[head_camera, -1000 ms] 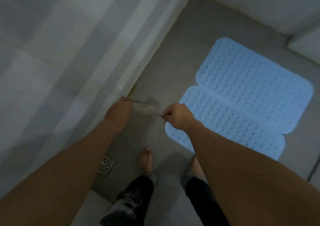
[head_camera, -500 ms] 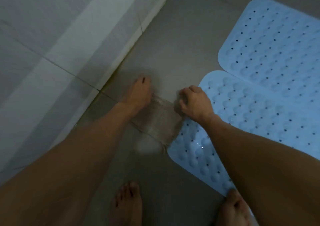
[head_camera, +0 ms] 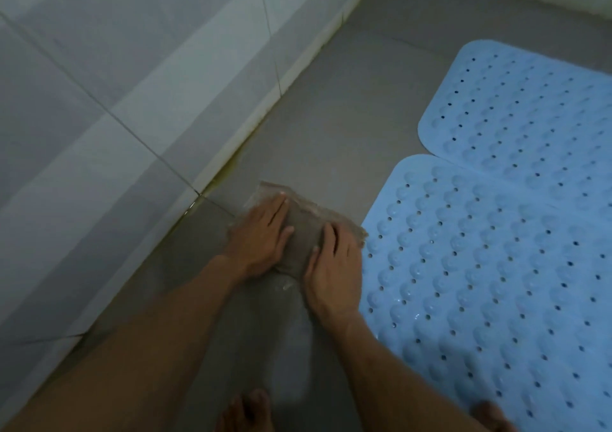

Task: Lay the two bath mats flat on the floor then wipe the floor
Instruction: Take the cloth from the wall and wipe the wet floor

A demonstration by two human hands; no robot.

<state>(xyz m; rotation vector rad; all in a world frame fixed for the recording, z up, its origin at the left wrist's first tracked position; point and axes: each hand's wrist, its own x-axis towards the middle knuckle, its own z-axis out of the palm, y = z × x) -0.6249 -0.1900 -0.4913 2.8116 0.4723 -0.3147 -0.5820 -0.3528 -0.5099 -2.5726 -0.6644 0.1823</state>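
Cloth: a thin, see-through wiping cloth point(head_camera: 299, 229) is being pressed flat against the grey floor point(head_camera: 347, 113), between the tiled wall and the nearer mat, its far right corner lying just beside that mat's edge.
Left hand point(head_camera: 261, 233): is being held palm down on the left part of the cloth, fingers stretched out and together, the grip flat and spread apart rather than curled round anything.
Right hand point(head_camera: 334, 266): is being laid palm down on the right part of the cloth, fingers extended, the grip likewise flattened and clamped on nothing.
Nearer bath mat point(head_camera: 496, 282): a light blue mat, bubbled and pierced with holes, is lying flat on the floor to the right of the hands, with small shiny drops showing on it.
Farther bath mat point(head_camera: 530, 110): a second blue mat of the same kind is lying flat beyond it; their edges are meeting or slightly overlapping, which cannot be told.
Wall point(head_camera: 116, 100): pale tiles are running along the left, meeting the floor at a yellowish grout line.
Feet: bare toes point(head_camera: 246, 411) are being seen at the bottom edge.
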